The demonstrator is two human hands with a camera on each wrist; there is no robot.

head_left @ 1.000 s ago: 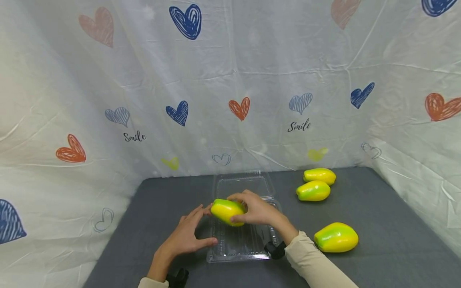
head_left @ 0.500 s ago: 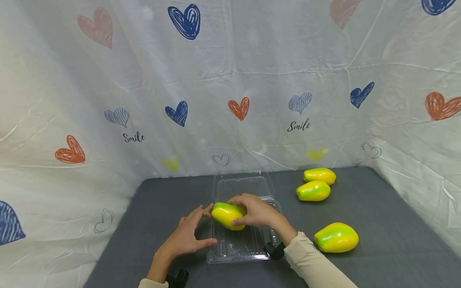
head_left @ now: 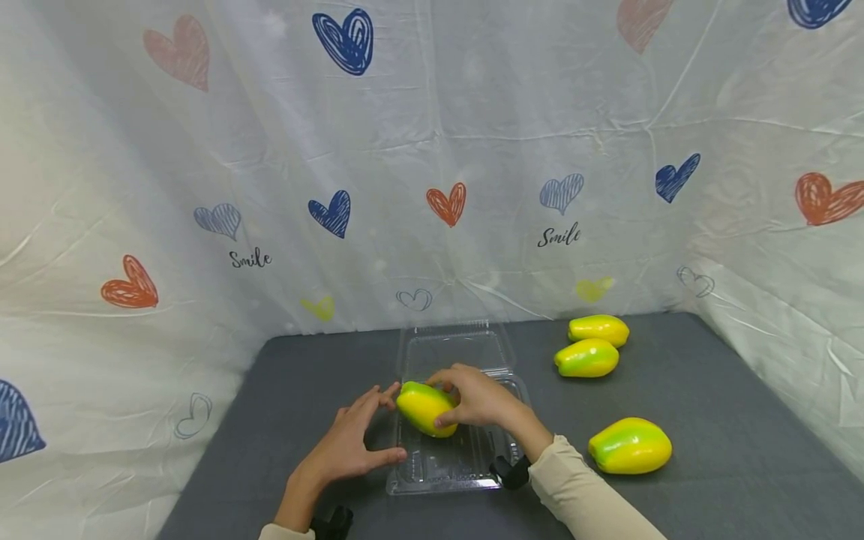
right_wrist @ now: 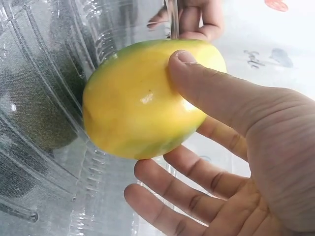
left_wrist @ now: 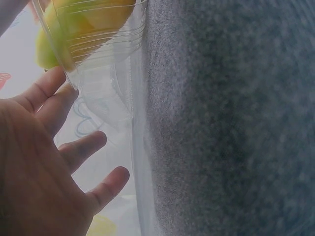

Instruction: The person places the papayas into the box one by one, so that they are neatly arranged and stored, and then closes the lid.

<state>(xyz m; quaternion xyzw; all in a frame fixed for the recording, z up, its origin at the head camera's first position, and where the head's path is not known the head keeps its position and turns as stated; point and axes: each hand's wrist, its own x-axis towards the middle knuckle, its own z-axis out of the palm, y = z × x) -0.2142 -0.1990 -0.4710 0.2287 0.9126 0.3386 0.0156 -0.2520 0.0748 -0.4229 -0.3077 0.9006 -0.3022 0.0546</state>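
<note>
A yellow-green papaya is gripped by my right hand over the clear plastic clamshell box, inside its left wall. In the right wrist view, the thumb presses on one side of the papaya and fingertips support the other. One end of the fruit is low in the box and the other leans up near the left rim. My left hand is at the box's left side with fingers spread. The left wrist view has its fingertips touching the rim, near the papaya's green end.
The box's lid lies folded back toward the curtain. Two papayas lie close together at the back right. Another papaya lies nearer on the right, beside the right sleeve, on the grey cloth.
My right hand has lowered the papaya slightly toward me, into the box, and its near end has tilted down. The left hand has stayed almost still.
</note>
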